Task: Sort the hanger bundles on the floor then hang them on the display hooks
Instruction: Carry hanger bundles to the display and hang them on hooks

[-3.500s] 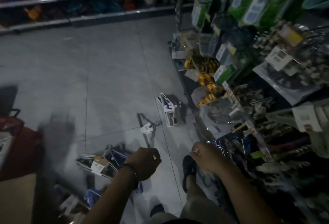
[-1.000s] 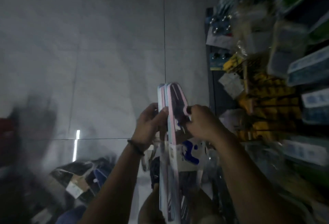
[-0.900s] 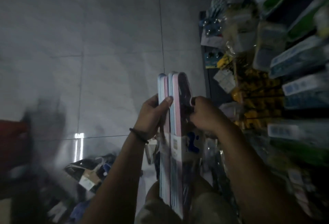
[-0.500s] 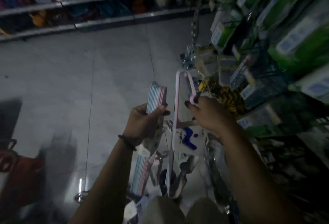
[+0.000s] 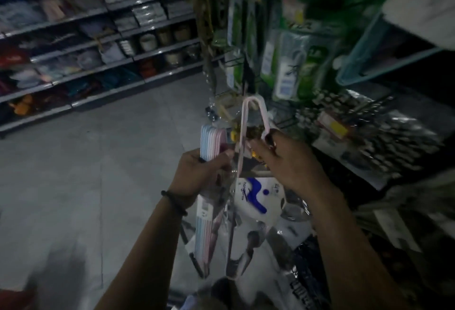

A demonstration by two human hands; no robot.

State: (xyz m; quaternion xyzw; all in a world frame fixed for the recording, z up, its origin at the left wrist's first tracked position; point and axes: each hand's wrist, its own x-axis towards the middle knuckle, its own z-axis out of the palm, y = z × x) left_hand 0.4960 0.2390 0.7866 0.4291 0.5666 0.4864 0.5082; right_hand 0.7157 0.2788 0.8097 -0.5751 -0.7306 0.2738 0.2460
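Observation:
My left hand (image 5: 200, 174) grips a bundle of pastel pink and blue hangers (image 5: 212, 142) near its top, held upright in front of me. A second hanger bundle (image 5: 251, 194), with a white card bearing a blue mark, hangs from a pink hook (image 5: 253, 112) that the fingertips of my right hand (image 5: 285, 162) pinch. The pink hook is raised toward the display rack (image 5: 246, 73) on the right, just below its black wire hooks. The view is dim and blurred.
Packaged goods (image 5: 290, 63) hang densely on the rack at right, with foil packs (image 5: 369, 132) lower down. Stocked shelves (image 5: 98, 39) line the far side of the grey tiled aisle floor (image 5: 86, 174). Dark packaged items lie at my feet (image 5: 302, 285).
The two bundles, held together a second ago, are now apart, one in each hand. Both hands have risen, and the pink hook is closer to the rack. My view has tilted up.

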